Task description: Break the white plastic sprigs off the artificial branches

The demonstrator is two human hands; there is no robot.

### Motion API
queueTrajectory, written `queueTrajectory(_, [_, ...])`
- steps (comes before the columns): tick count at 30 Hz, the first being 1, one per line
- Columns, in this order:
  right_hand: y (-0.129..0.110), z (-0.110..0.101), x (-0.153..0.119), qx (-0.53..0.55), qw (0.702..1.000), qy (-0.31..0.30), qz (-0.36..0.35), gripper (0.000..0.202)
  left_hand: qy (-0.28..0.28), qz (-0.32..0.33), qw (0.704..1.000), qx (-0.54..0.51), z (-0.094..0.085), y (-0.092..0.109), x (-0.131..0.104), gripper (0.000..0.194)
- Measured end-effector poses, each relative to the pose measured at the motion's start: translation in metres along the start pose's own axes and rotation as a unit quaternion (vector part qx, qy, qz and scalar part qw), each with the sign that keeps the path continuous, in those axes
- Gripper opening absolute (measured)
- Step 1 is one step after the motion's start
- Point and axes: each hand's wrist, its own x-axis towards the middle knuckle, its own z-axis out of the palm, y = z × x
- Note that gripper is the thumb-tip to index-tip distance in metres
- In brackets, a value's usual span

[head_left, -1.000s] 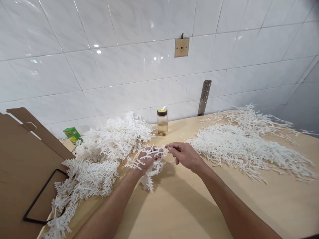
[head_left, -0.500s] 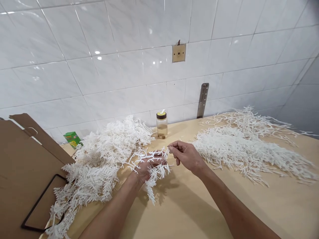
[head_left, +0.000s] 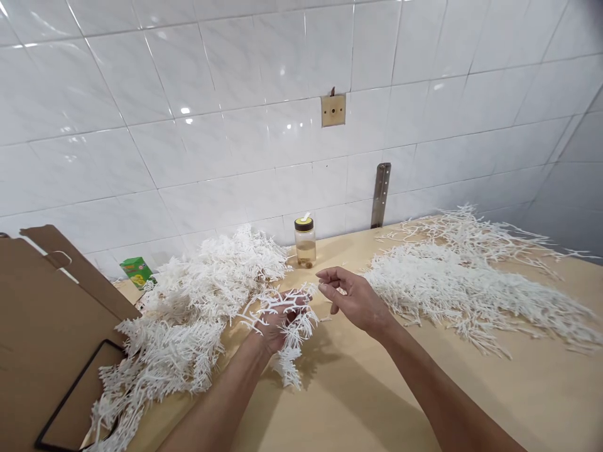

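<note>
My left hand [head_left: 276,323] holds a white branching plastic sprig [head_left: 294,339] at the middle of the table; its branches cover much of the palm and fingers and hang below them. Just right of the sprig is my right hand [head_left: 342,295], with thumb and forefinger slightly apart and nothing visible between them. A large heap of feathery white sprigs [head_left: 188,314] lies left of my left hand. To the right of my right hand spreads a pile of thinner white stems [head_left: 452,282].
A clear jar [head_left: 306,245] with a dark and yellow lid stands behind my hands. At the left are a cardboard box [head_left: 56,339] and a green carton [head_left: 137,272]. A metal strip [head_left: 380,196] leans on the tiled wall, below a socket plate [head_left: 333,110].
My right thumb and forefinger have parted at the sprig's edge. The sprig's lower branches have shifted slightly in my left hand. The view has tilted up a little.
</note>
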Motion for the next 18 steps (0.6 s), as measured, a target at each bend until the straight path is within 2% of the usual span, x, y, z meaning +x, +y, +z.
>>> queueTrajectory(5, [-0.003,-0.002,-0.002,-0.064,0.996,0.027,-0.052,0.03,0.005,0.011,1.0,0.02,0.005,0.004,-0.003,0.027])
queueTrajectory(9, [0.002,-0.002,-0.001,-0.127,0.989,0.01,-0.08,0.022,-0.011,0.006,0.999,0.029,0.008,0.006,-0.006,0.032])
queueTrajectory(13, [0.007,-0.004,0.0,-0.155,0.987,-0.013,-0.032,0.021,-0.01,0.005,0.999,0.05,0.003,0.001,-0.002,0.029])
queueTrajectory(18, [0.008,-0.007,0.0,-0.094,0.994,-0.053,0.011,0.025,-0.008,0.006,0.998,0.067,-0.011,-0.01,0.01,0.019])
